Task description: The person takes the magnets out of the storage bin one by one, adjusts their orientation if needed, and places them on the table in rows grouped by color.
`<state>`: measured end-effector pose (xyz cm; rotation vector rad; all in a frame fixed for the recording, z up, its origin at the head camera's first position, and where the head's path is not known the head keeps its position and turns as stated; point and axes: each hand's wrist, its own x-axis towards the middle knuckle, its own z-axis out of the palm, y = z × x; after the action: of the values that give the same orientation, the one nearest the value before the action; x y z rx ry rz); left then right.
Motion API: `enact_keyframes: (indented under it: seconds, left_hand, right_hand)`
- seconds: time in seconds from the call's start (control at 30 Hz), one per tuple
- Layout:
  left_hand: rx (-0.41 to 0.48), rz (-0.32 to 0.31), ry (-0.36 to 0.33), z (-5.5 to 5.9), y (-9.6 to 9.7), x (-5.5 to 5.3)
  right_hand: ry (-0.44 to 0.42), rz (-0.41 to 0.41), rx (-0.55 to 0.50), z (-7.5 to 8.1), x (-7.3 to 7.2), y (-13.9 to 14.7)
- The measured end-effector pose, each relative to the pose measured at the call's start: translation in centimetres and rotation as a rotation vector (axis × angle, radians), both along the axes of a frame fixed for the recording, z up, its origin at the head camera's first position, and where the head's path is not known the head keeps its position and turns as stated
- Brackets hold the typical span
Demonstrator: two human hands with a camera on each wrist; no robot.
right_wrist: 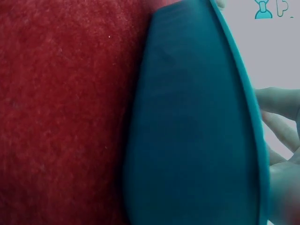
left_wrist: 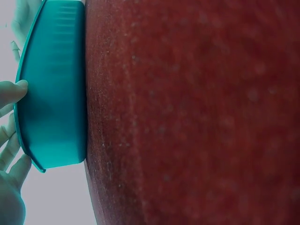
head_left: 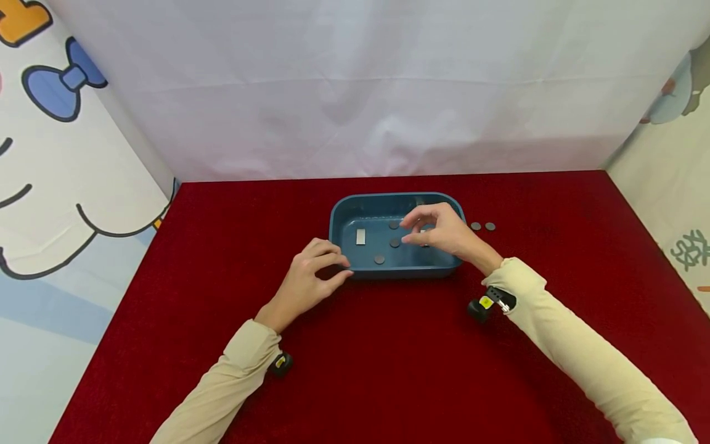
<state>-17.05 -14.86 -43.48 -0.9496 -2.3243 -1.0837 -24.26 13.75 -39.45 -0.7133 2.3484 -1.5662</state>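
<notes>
no readable text, yellow labels (head_left: 486, 302) on black wrist devices (head_left: 477, 311), markings too small to read

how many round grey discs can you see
5: the front disc, middle disc and back disc inside the blue tray, and the inner disc and outer disc on the red cloth right of it. The right hand may hide more.

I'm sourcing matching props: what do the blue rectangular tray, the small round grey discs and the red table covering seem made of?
Blue rectangular tray: probably moulded plastic, smooth with slight sheen, judging by rounded corners and thin lip. Small grey discs: perhaps dull metal, going by their even grey; too small to confirm. Red table covering: likely napped fabric, matte, since wrist views show fuzz.
</notes>
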Motion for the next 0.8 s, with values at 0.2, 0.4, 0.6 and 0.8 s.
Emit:
enact_keyframes:
  seconds: [0.2, 0.4, 0.6, 0.8]
  left_hand:
    - [-0.006, -0.006, 0.003, 0.1, 0.0, 0.0]
    - [-0.009, 0.003, 0.000, 0.0, -0.2, -0.1]
    - [-0.005, -0.013, -0.005, 0.0, -0.1, -0.1]
    - [0.004, -0.012, -0.001, 0.1, 0.0, -0.1]
  right_hand:
    - [0.001, 0.037, 0.013, -0.4, -0.2, -0.7]
    - [-0.010, 0.078, 0.057, -0.9, -0.6, -1.4]
    - [-0.019, 0.091, 0.125, -1.4, -1.0, -1.9]
    - [-0.028, 0.145, 0.136, -1.6, -1.2, -2.8]
